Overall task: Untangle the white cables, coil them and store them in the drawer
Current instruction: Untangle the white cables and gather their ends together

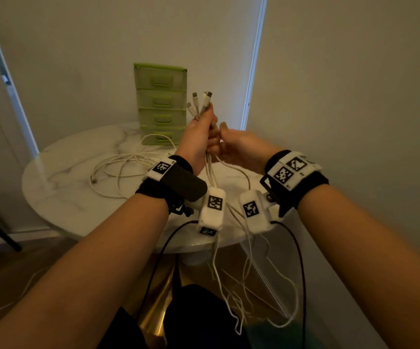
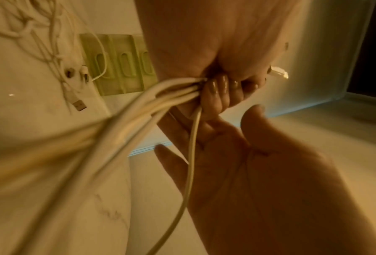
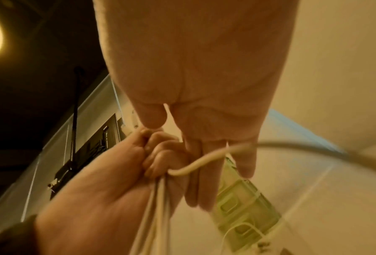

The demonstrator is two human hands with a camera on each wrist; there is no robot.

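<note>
Above the marble table [image 1: 60,187], my left hand [image 1: 198,139] is clenched around a bundle of white cables [image 1: 210,172], whose long axis runs near-vertical: connector ends [image 1: 200,100] fan upward beyond my fist, tails hanging past the table edge. Just right, my right hand [image 1: 239,147] lies relaxed, fingers extended, one strand [image 3: 204,163] crossing them. Behind stands the green drawer unit [image 1: 161,102].
</note>
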